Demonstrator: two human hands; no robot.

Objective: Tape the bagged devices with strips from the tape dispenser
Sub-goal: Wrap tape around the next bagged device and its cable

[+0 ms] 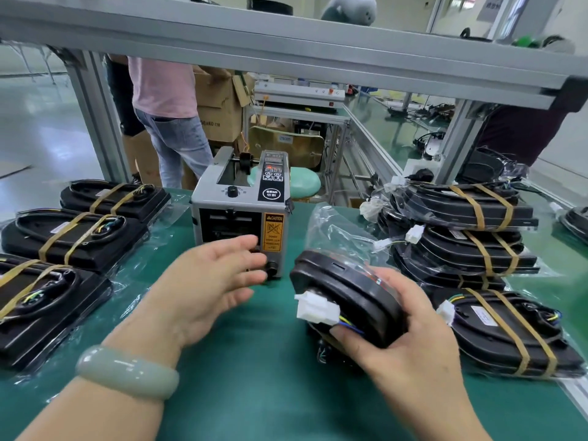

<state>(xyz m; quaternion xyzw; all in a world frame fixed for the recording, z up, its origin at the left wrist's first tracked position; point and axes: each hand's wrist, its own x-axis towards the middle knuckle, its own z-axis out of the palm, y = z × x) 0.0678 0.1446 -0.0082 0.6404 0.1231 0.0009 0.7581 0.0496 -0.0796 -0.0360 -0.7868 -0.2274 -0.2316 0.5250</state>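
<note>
The right hand [410, 326] grips a bagged device [346, 300] just right of the dispenser [241, 211]. The left hand [210, 281], fingers spread and holding nothing, reaches at the dispenser's front.

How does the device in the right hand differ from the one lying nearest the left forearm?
The held device has no tape; the near-left device carries two tan strips. The held device is tilted on edge in the right hand; the near-left device lies flat on the green mat. The held device's bag flares open above it; the near-left device's bag lies flat around it. Both are black, bagged and wired.
</note>
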